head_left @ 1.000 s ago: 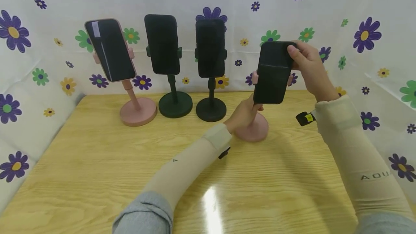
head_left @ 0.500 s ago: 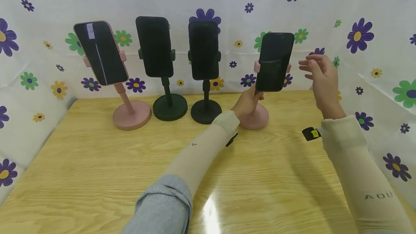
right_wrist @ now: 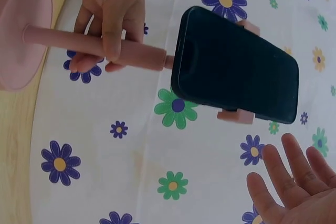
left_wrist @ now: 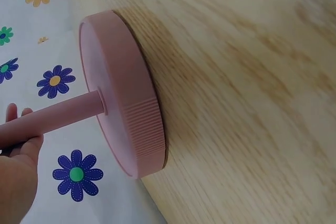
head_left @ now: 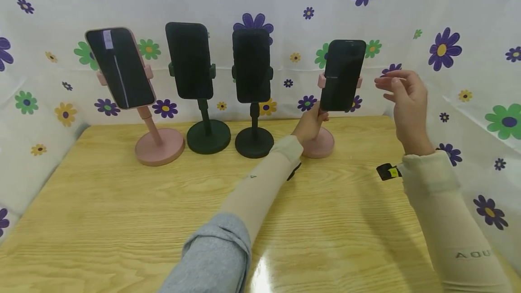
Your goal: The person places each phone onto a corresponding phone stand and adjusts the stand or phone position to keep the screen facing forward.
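Head view | right hand off phone | left hand still grips stand

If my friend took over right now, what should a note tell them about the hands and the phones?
Left hand grips the post of the right pink stand.
Right hand is open, beside the phone, not touching it.
That phone sits clamped in the right pink stand.
Three other phones sit in the left pink stand and two dark stands on the table.
Left: let go of the post.

Four phone stands are sitting in a row along the back of the table, each carrying a phone; the rightmost stand is standing slightly forward.
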Demonstrator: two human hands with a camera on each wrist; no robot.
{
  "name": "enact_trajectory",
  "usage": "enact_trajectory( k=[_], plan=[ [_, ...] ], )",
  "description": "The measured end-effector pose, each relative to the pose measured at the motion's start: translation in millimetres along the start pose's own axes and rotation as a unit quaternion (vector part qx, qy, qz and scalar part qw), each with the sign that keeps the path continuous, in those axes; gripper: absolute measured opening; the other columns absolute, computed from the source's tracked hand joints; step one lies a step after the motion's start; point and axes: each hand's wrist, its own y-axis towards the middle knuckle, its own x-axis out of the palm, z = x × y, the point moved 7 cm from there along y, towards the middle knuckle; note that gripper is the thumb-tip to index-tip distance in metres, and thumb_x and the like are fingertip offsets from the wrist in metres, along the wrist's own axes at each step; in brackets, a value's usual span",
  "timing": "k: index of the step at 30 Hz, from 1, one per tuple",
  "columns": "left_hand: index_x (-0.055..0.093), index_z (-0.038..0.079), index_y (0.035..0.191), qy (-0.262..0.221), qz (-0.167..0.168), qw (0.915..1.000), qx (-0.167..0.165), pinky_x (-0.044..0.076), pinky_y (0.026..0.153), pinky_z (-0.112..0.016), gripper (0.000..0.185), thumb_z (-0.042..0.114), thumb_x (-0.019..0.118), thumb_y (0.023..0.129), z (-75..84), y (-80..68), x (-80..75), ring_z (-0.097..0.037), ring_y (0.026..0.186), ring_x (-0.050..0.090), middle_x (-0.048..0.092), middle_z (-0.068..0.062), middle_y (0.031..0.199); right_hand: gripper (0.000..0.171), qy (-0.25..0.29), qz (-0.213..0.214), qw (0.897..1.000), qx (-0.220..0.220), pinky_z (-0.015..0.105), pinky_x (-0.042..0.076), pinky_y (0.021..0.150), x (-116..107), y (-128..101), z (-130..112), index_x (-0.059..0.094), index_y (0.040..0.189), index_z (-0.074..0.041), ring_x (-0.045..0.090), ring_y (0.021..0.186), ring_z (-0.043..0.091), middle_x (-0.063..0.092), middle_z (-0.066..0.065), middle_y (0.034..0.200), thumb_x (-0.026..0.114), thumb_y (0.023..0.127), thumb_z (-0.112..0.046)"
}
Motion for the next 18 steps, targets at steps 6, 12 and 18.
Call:
enact_trajectory(
  k=[6, 12, 18],
  plan=[
    [0.037, 0.012, 0.136, -0.01, 0.013, 0.9998, -0.012, 0.041, 0.103, -0.034, 0.039, 0.028, 0.042, 0.101, -0.6, -7.8, -9.4, -0.021, 0.115, 0.055, 0.058, -0.009, 0.122, 0.024, 0.014, -0.019, 1.0, 0.005, 0.032, 0.045, 0.097, 16.5, -6.6, 4.6, 0.056, 0.115, -0.016, 0.062, 0.1, 0.001, 0.067, -0.008, 0.11, 0.041, 0.101, -0.027],
    [0.023, 0.013, 0.149, 0.08, -0.03, 0.996, -0.029, 0.03, 0.113, -0.036, 0.068, 0.042, 0.052, 0.094, 11.2, -42.8, -17.7, -0.019, 0.139, 0.034, 0.034, -0.005, 0.151, 0.021, 0.047, -0.034, 0.998, -0.008, 0.029, 0.046, 0.094, 26.3, -28.5, 5.7, 0.057, 0.112, -0.014, 0.062, 0.098, 0.001, 0.067, -0.014, 0.1, 0.043, 0.1, -0.024],
    [0.019, 0.015, 0.15, 0.253, -0.062, 0.9653, 0.018, 0.031, 0.113, -0.038, 0.075, 0.055, 0.047, 0.093, 29.5, -108.5, -48.9, -0.021, 0.139, 0.034, 0.03, -0.004, 0.154, 0.029, 0.028, -0.09, 0.995, -0.043, 0.02, 0.043, 0.092, 49.5, -55.6, 3.7, 0.053, 0.119, -0.001, 0.059, 0.101, 0.0, 0.065, -0.013, 0.102, 0.042, 0.101, -0.02]
  ],
)
